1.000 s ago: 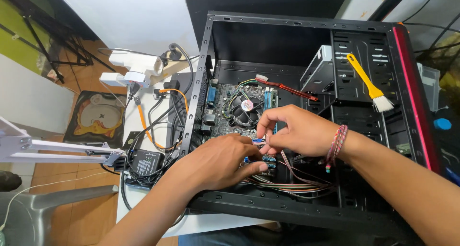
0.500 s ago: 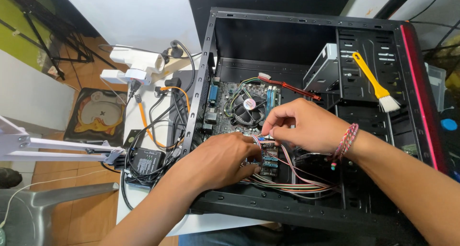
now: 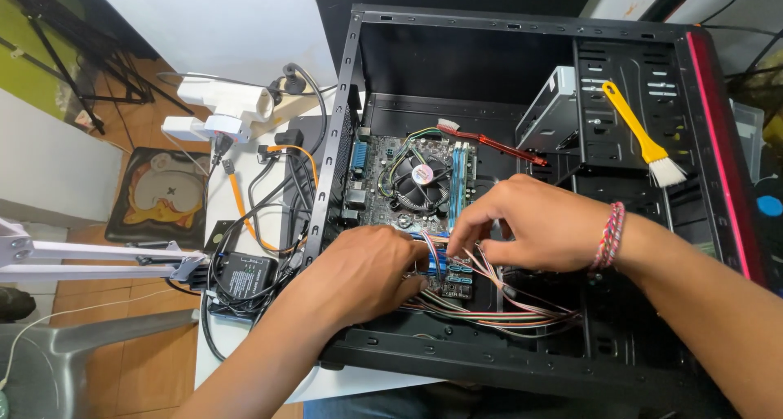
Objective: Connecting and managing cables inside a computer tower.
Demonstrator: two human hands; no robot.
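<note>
An open black computer case [image 3: 522,362] lies on its side, with a motherboard [image 3: 383,178] and a round cooler fan [image 3: 422,178] inside. My left hand [image 3: 363,272] reaches in from the left, and its fingertips pinch thin coloured wires [image 3: 489,313] at the board's lower edge, by the blue slots [image 3: 457,276]. My right hand [image 3: 534,223], with a braided bracelet on the wrist, comes in from the right. Its fingers are pinched on the same bunch of wires just above the slots. What the fingertips grip is partly hidden.
A yellow-handled brush [image 3: 644,137] lies on the drive cage [image 3: 620,117]. A red flat cable [image 3: 493,141] crosses the board. Left of the case lie black cables, an orange cable [image 3: 241,211], a power adapter [image 3: 243,276] and a white power strip [image 3: 224,101]. A grey chair [image 3: 73,362] stands lower left.
My right hand has drawn closer to the left hand, over the blue slots. The left hand stays on the wires at the board's lower edge. The view has shifted slightly.
</note>
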